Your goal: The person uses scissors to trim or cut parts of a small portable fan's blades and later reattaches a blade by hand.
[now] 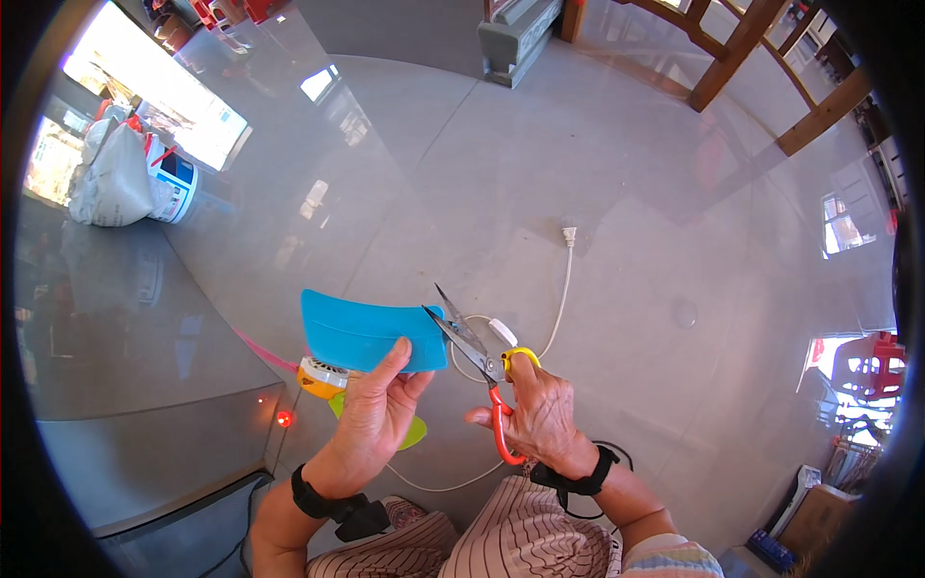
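Note:
My left hand (383,390) pinches the lower edge of a curved blue plastic blade (371,328), thumb on top. In my right hand (541,409) is a pair of scissors (493,370) with one yellow and one red handle loop. The scissor blades are spread apart, their tips overlapping the right end of the blue blade; whether they touch it I cannot tell. Behind my left hand lies a small fan body (323,374) in orange and white, beside a pink strip (262,350) and a green blade (414,433). Whether the blue blade joins the fan body is hidden.
A white cord (562,308) with a plug and an inline switch loops across the grey floor. At the far left stand a white sack (116,178) and a bucket (173,183). Wooden furniture legs (737,58) are at the far right, red stools (872,366) at right.

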Available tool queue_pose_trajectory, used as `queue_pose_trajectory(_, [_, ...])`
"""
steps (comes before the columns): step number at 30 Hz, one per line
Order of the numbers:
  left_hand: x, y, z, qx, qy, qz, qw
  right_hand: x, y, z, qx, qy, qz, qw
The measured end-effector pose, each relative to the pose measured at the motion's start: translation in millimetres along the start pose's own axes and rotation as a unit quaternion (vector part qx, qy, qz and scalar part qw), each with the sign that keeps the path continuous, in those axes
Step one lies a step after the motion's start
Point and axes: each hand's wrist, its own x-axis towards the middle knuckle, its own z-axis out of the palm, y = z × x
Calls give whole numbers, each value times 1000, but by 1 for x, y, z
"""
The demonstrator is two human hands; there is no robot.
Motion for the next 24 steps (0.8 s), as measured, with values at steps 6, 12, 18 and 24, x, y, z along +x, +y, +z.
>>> queue_pose_trajectory(6, [0, 0, -3, 3, -4, 1, 1000, -1, 5, 2, -8, 21, -8, 1000])
queue_pose_trajectory(12, [1, 0, -6, 1, -4, -5, 1000, -3, 12, 9, 2, 21, -1, 1000])
queue_pose_trajectory(18, [2, -2, -1, -3, -4, -10, 1000, -2, 14, 7, 33, 15, 11, 999])
queue_pose_trajectory(24, [-4, 7, 3, 54, 3, -38, 998, -1, 28, 3, 7, 48, -16, 999])
